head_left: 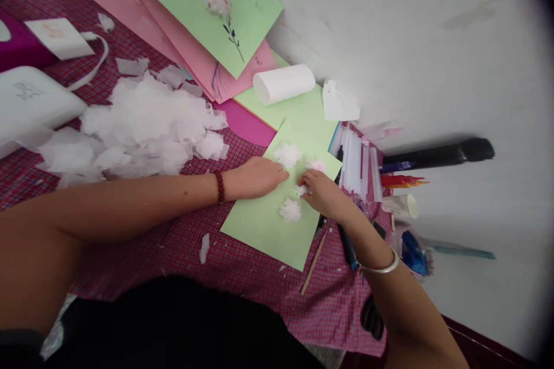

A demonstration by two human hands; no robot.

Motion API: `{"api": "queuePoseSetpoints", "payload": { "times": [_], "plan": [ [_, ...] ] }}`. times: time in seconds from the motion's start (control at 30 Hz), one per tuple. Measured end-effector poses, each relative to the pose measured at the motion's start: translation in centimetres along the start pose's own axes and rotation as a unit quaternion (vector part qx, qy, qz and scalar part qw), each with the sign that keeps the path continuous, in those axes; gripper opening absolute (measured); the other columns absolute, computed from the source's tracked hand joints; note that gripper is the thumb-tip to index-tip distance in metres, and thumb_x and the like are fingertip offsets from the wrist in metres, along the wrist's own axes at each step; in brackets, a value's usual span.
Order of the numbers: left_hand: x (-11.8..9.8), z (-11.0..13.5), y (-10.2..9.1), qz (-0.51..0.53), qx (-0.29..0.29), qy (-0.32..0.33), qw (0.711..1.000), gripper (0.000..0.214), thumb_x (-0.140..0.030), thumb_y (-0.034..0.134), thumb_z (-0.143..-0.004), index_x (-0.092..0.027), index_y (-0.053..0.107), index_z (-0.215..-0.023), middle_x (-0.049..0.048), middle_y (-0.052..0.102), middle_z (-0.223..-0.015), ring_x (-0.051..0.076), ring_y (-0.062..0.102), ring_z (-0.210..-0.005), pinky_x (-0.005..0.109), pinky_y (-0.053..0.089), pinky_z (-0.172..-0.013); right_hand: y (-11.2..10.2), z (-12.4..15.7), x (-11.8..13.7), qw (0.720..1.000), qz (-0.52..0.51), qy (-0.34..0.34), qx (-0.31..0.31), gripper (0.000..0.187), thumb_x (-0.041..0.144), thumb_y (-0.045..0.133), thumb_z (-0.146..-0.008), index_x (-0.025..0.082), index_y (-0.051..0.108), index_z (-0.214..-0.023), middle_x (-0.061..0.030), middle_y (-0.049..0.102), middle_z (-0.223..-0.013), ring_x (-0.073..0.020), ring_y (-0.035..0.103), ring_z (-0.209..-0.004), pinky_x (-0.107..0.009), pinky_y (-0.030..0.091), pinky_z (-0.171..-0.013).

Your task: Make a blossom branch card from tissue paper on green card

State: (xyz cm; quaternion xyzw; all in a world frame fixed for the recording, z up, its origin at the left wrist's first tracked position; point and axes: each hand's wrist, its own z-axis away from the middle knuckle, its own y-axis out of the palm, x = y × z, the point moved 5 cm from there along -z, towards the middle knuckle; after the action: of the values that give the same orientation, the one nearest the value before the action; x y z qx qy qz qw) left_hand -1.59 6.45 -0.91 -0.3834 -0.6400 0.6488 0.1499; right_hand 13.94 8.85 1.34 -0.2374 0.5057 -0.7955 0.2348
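A light green sheet of paper [268, 225] lies on the red checked tablecloth [242, 271]. Three white tissue tufts sit on it: one at the top [288, 155], one lower down [290, 210], and a small one [302, 190] that my right hand [322, 193] pinches with its fingertips. My left hand [255, 177] rests flat on the sheet with its fingers stretched toward the top tuft. A dark red bead bracelet is on my left wrist and a silver bangle on my right.
A heap of torn white tissue [138, 127] lies to the left. Pink and green sheets [203, 6] fan out at the back, beside a tissue roll [283, 83]. Glue sticks [357, 164], markers [400, 180], a thin wooden stick [314, 262] and a small paper cup [402, 206] lie right.
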Motion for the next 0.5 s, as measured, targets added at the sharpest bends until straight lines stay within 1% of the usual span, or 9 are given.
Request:
{"api": "queuePoseSetpoints", "payload": {
  "times": [0.2, 0.33, 0.43, 0.5],
  "plan": [
    [0.0, 0.0, 0.1, 0.002, -0.007, 0.004, 1.000, 0.016, -0.014, 0.045, -0.092, -0.016, 0.059, -0.100, 0.0067, 0.065, -0.086, 0.021, 0.063, -0.076, 0.030, 0.037, -0.058, 0.0, 0.5, 0.3, 1.000, 0.010, -0.020, -0.021, 0.021, 0.002, 0.056, -0.070, 0.019, 0.056, -0.083, -0.0071, 0.058, -0.088, -0.0235, 0.057, -0.092, -0.036, 0.046, -0.087],
    [-0.1, 0.1, -0.4, 0.011, 0.001, -0.001, 1.000, 0.017, -0.013, 0.045, -0.092, -0.015, 0.061, -0.098, 0.0081, 0.066, -0.086, 0.021, 0.063, -0.075, 0.030, 0.040, -0.059, -0.1, 1.2, 0.7, 0.998, 0.012, -0.027, -0.051, 0.022, 0.002, 0.055, -0.074, 0.016, 0.059, -0.090, -0.0102, 0.058, -0.095, -0.0253, 0.056, -0.097, -0.040, 0.046, -0.091],
    [-0.8, -0.4, -1.1, 0.013, 0.042, -0.015, 0.999, 0.018, -0.009, 0.046, -0.091, -0.013, 0.063, -0.097, 0.0096, 0.068, -0.084, 0.023, 0.066, -0.075, 0.030, 0.041, -0.059, 0.1, 1.7, 0.7, 0.997, 0.005, -0.017, -0.071, 0.026, 0.004, 0.054, -0.076, 0.016, 0.061, -0.098, -0.0112, 0.060, -0.102, -0.0262, 0.057, -0.101, -0.042, 0.047, -0.093],
    [-1.6, -1.3, -1.4, 0.007, 0.072, -0.030, 0.997, 0.020, -0.004, 0.046, -0.089, -0.011, 0.064, -0.093, 0.0112, 0.069, -0.081, 0.025, 0.067, -0.077, 0.031, 0.041, -0.060, 0.3, 1.8, 0.5, 0.997, 0.003, -0.009, -0.076, 0.029, 0.004, 0.054, -0.076, 0.017, 0.061, -0.101, -0.0110, 0.061, -0.103, -0.0262, 0.058, -0.101, -0.043, 0.047, -0.093]
  ]
}}
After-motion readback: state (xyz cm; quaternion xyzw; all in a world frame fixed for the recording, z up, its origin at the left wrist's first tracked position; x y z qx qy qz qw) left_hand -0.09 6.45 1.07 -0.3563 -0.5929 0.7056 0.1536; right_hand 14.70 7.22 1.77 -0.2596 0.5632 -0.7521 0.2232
